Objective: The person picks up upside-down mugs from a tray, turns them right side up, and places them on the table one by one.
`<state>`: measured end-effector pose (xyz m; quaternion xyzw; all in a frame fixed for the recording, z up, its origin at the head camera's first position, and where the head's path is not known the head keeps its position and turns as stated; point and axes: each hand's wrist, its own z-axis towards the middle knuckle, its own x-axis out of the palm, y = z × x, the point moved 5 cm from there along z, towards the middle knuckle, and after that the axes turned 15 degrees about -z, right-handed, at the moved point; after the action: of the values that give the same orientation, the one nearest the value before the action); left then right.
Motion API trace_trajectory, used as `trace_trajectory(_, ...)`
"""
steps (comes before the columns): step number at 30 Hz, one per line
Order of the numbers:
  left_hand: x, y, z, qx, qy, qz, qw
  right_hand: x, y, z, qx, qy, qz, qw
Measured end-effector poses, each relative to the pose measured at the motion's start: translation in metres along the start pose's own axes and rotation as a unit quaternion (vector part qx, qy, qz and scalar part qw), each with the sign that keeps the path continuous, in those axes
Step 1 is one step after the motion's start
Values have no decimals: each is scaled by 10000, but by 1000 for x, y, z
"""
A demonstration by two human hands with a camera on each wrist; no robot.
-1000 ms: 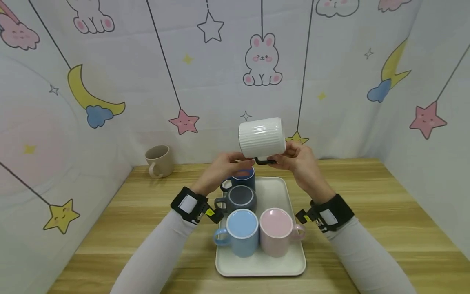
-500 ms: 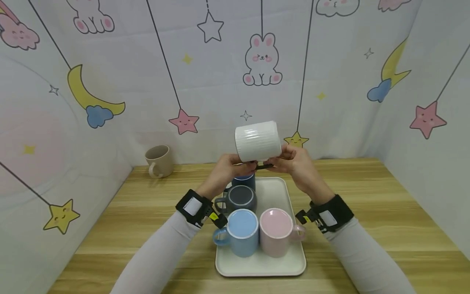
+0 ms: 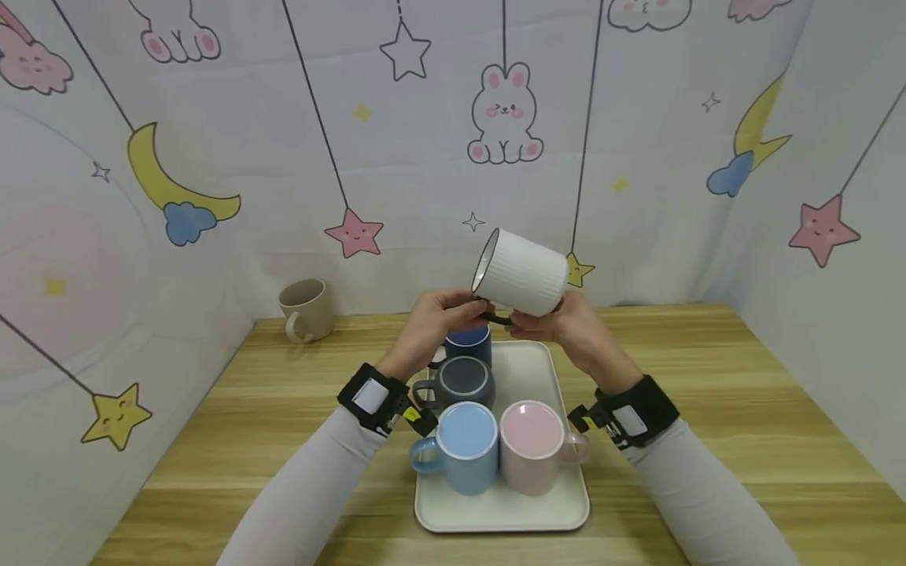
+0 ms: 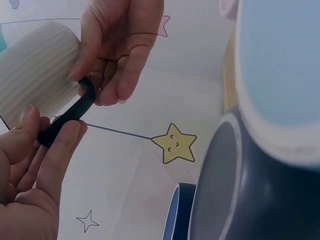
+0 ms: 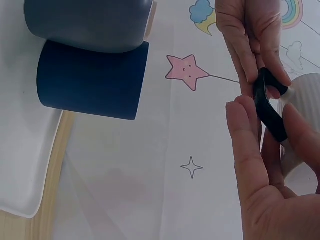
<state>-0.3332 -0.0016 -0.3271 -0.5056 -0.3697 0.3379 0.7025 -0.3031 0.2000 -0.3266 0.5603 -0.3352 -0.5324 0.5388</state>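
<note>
A white ribbed mug (image 3: 524,273) with a dark rim and a dark handle (image 4: 70,112) is held up on its side over the far end of the tray. Its mouth faces left and its handle hangs underneath. My left hand (image 3: 437,324) pinches the handle near the rim between thumb and fingers. At the base end, my right hand (image 3: 566,324) holds the mug and the other end of the handle, the thumb (image 5: 300,127) by the wall. Below the hands, a navy mug (image 3: 469,346) and a dark grey mug (image 3: 463,383) stand upside down.
The cream tray (image 3: 502,515) also bears an upside-down light blue mug (image 3: 469,444) and a pink mug (image 3: 532,444) at its near end. On the wooden table (image 3: 708,424), a beige mug (image 3: 307,309) stands upright at the back left. A printed cloth (image 3: 425,157) hangs behind.
The white mug has turned so that its mouth shows at the left, and its base has swung right and down. My left hand has moved slightly right and now pinches the handle.
</note>
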Motion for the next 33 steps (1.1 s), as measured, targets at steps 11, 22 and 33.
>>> trace_trajectory(11,-5,-2,-3,236,-160,-25,9996,-5,-6,2,23,579,-969,9936)
trace_trajectory(22,-21,-7,-1,681,-382,-165,9968,-29,-43,4,960,722,-3916,9123)
trace_trajectory(33,-52,-17,-13,914,-763,-486,9917,-20,-84,3,1852,1223,-3779,8989)
